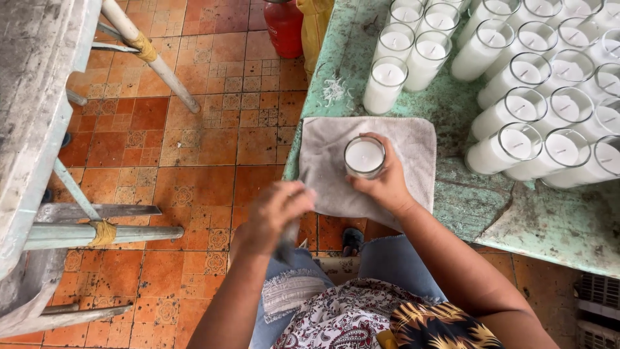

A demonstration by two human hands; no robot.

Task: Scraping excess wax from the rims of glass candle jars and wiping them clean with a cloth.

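Looking down from the head cam, left hand (274, 216) is nearest, forearm angled up from the lap, fingers curled tight round a thin dark tool (287, 242), hand's blurry so can't tell what kind. Right hand (386, 184) reaches further out, wrist bent, fingers wrapped round a glass candle (364, 156) standing upright on a grey cloth (413, 145) at the edge of the worn green table (465, 200). Beyond that, rows of white glass candles (516, 64), then a red canister (284, 26) on the tiled floor
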